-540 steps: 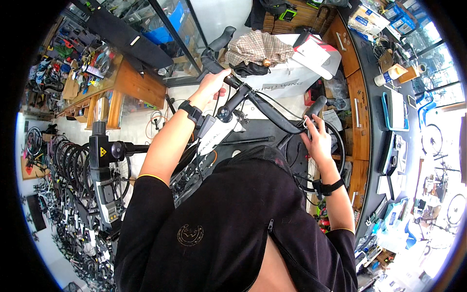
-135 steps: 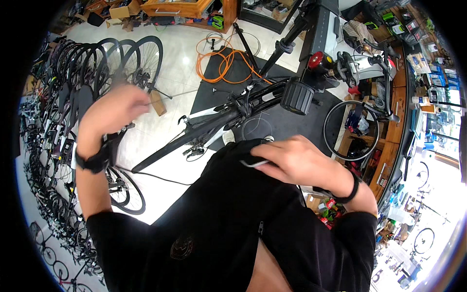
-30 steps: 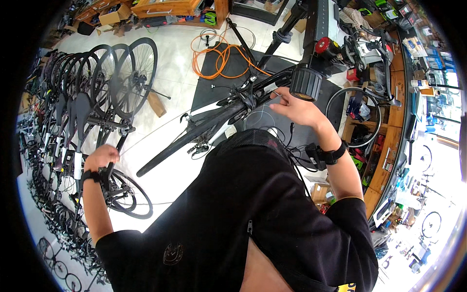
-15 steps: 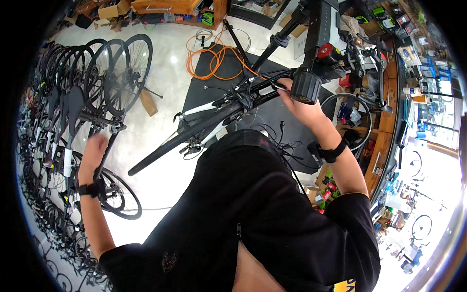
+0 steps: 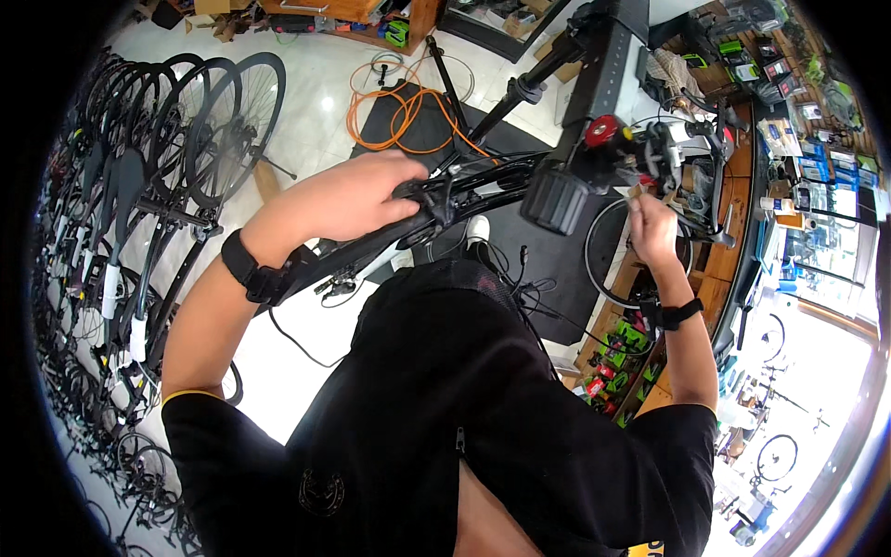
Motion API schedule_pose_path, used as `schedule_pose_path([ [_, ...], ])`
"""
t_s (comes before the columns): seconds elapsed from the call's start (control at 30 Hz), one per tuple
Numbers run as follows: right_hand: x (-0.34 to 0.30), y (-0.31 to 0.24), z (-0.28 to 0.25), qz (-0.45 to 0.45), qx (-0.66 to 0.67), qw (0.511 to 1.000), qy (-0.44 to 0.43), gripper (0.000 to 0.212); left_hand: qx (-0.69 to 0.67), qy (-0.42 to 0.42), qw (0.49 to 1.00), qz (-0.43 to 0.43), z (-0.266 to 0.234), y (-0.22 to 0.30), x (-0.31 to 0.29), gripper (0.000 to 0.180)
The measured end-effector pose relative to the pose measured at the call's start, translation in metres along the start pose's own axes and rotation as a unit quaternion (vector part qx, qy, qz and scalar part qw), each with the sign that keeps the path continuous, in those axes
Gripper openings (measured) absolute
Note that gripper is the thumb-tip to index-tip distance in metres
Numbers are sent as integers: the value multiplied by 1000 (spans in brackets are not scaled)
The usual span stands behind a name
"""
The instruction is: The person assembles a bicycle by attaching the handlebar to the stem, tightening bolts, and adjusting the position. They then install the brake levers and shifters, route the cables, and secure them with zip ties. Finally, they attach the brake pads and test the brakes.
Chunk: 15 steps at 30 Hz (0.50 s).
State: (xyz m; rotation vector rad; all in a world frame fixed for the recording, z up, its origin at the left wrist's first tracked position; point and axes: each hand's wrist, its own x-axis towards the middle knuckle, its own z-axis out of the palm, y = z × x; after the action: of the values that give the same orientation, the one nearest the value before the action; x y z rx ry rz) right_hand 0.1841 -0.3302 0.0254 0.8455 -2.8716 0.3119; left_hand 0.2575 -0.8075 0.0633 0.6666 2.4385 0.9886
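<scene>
A black bicycle point(image 5: 483, 190) hangs level in a repair stand point(image 5: 608, 74), near the middle of the view. My left hand point(image 5: 367, 197) reaches across from the left and is closed over a dark part of the bicycle, thumb on the near side and fingers on the far side. The exact part under the fingers is hidden. To the right of the stand's ribbed black knob point(image 5: 555, 197), my right hand point(image 5: 653, 230) is raised with its fingers pinched together. Whatever it holds, if anything, is too small to make out.
A row of parked bicycles point(image 5: 237, 121) fills the left side. An orange hose point(image 5: 357, 130) lies coiled on a black mat point(image 5: 580, 260). At right are a wooden workbench point(image 5: 738, 176) with tools and a loose wheel rim point(image 5: 594, 265). Dark cables point(image 5: 534, 292) trail near my foot.
My left hand has come from beside the parked bicycles onto the bicycle in the stand. My right hand has left the bicycle frame and moved right, past the knob. The view has shifted slightly.
</scene>
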Motion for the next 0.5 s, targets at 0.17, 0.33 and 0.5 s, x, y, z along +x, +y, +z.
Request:
schedule_pose_path([
  [0.17,29,63,12,103,58,988,96,15,0,46,999,-12,13,1,63,41],
  [0.33,20,146,-11,248,-25,959,135,26,-175,-44,977,-116,15,5,121,26],
  [0.5,-24,249,-19,428,-218,873,85,48,-412,0,899,-146,1,67,136,33],
])
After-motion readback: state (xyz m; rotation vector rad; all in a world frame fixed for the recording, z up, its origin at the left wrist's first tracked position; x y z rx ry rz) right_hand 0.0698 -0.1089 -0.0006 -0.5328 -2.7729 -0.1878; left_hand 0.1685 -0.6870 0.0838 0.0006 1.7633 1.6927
